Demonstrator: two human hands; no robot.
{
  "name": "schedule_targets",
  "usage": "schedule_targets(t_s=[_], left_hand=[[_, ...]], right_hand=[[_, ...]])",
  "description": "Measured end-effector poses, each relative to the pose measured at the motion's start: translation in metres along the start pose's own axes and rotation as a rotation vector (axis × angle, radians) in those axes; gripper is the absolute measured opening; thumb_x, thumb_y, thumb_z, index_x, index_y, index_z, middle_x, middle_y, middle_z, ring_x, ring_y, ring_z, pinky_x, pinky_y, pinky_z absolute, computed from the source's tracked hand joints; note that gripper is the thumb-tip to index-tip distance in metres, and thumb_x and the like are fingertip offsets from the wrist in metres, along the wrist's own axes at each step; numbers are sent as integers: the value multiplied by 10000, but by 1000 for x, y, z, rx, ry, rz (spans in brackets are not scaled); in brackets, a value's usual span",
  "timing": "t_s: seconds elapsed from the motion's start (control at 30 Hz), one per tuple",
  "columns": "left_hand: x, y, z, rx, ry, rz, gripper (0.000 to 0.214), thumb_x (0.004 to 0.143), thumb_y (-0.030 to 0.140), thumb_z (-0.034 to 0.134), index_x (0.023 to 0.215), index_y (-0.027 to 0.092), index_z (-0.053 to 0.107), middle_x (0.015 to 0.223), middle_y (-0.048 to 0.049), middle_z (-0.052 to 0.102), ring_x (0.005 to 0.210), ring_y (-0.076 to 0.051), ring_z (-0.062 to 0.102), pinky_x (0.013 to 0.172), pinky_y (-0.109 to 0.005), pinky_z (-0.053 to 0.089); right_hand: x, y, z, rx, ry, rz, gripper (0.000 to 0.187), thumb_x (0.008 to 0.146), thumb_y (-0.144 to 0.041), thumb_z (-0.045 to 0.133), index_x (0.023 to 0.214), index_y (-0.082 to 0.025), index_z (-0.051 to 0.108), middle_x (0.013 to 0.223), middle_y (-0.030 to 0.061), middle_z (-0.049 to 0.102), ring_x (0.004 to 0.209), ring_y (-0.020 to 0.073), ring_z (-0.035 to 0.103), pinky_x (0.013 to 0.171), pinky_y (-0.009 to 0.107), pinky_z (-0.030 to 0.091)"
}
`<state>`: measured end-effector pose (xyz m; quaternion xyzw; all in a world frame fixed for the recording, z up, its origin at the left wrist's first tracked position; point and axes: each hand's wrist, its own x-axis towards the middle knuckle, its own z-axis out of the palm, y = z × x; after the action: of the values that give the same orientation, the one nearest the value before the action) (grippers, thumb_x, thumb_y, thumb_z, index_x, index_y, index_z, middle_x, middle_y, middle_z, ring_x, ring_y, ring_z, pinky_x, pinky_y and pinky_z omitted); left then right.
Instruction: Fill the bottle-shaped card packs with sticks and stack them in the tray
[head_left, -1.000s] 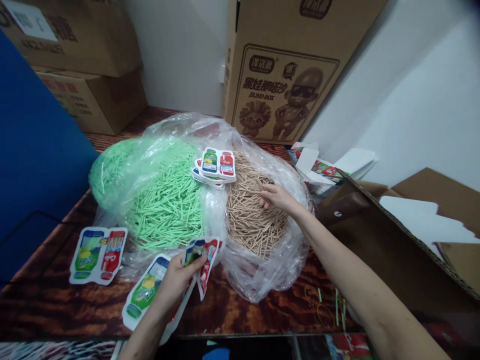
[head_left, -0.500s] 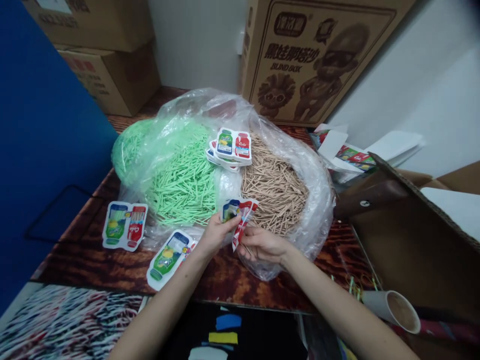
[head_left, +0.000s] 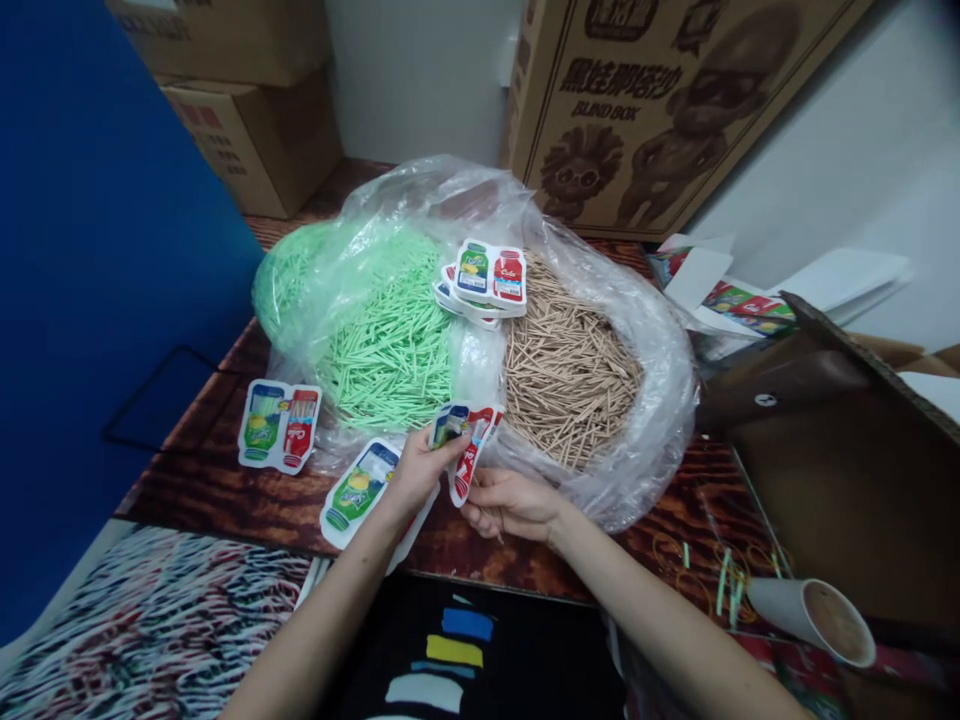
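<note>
My left hand (head_left: 421,472) is closed on a small printed packet (head_left: 465,470) with a green-and-blue half and a red cola half; the red half is bent toward me. Just right of it, the fingers of my right hand (head_left: 517,505) are pinched on a few thin brown sticks, mostly hidden by the fingers, near the packet's lower edge. Behind my hands lie a heap of green sticks (head_left: 397,350) and a heap of brown sticks (head_left: 570,380) in clear plastic bags (head_left: 667,400). Several similar packets (head_left: 491,275) are stacked between the heaps.
On the left of the table lies a filled packet (head_left: 279,427). A larger bottle-shaped card (head_left: 358,495) sits partly under my left forearm. At right are a paper cup (head_left: 814,615), rubber bands (head_left: 690,590) and an open carton (head_left: 847,480). A big cardboard box (head_left: 600,110) stands behind.
The view has shifted, so the table things appear farther right and slightly higher. Both hands stay together at the packet, whose red half is now turned more toward the camera.
</note>
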<state>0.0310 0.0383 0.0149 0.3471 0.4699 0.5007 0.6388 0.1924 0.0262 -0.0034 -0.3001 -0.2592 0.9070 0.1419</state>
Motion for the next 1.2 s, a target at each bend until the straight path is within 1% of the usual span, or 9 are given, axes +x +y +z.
schedule_targets(t_s=[0.2,0.4,0.47,0.53,0.63,0.7,0.87,1.0,1.2], left_hand=[[-11,-4,-8,24,-60,-99,239,640,327,774,719,134,657,662,12,626,597,-116,535,623,-229,429],[-17,-4,-14,28,-96,-160,224,624,292,786,721,134,661,648,8,636,563,-114,542,574,-221,428],[-16,-2,-19,-25,-35,-143,225,637,302,780,726,131,665,637,7,643,536,-111,544,574,-231,441],[-14,2,-26,-121,67,-97,228,647,304,775,756,131,672,645,4,658,533,-115,562,599,-248,464],[-9,8,-38,-248,188,-4,253,620,267,795,806,137,684,725,-6,696,622,-136,619,667,-262,491],[-8,10,-43,-293,219,25,278,600,245,808,832,146,690,776,-7,714,698,-147,645,713,-261,496],[-12,9,-43,-295,237,-7,296,592,248,813,848,162,692,791,3,727,730,-160,663,726,-265,492],[-16,6,-39,-283,252,-36,297,572,257,823,818,159,690,757,14,718,709,-148,655,716,-252,486],[-17,3,-38,-281,267,-39,281,578,262,825,809,167,697,749,19,716,710,-137,650,736,-251,486]], right_hand=[[1,13,-4,-74,-78,28,296,692,-286,777,842,-103,599,660,4,605,494,64,554,385,136,362],[8,14,-2,-100,-19,23,328,694,-382,760,770,-125,571,592,-19,573,463,68,545,374,146,340],[9,12,6,-152,47,-54,304,712,-376,738,788,-144,557,552,-45,535,432,61,494,365,153,302],[6,11,15,-250,172,-218,251,767,-366,682,856,-166,557,575,-49,529,463,72,484,408,175,331],[2,16,25,-468,385,-523,179,870,-346,555,974,-201,570,693,-19,564,649,124,543,624,253,436],[1,25,25,-590,492,-626,157,900,-324,508,1002,-223,571,775,3,581,761,156,554,739,295,430],[5,52,14,-755,642,-693,128,918,-288,463,893,-233,576,821,22,574,813,188,550,779,324,409],[4,58,12,-809,653,-753,143,924,-275,457,883,-246,591,864,29,600,876,201,557,842,343,401],[3,55,13,-769,635,-744,187,928,-284,454,865,-238,623,840,39,612,826,199,571,778,329,425]])
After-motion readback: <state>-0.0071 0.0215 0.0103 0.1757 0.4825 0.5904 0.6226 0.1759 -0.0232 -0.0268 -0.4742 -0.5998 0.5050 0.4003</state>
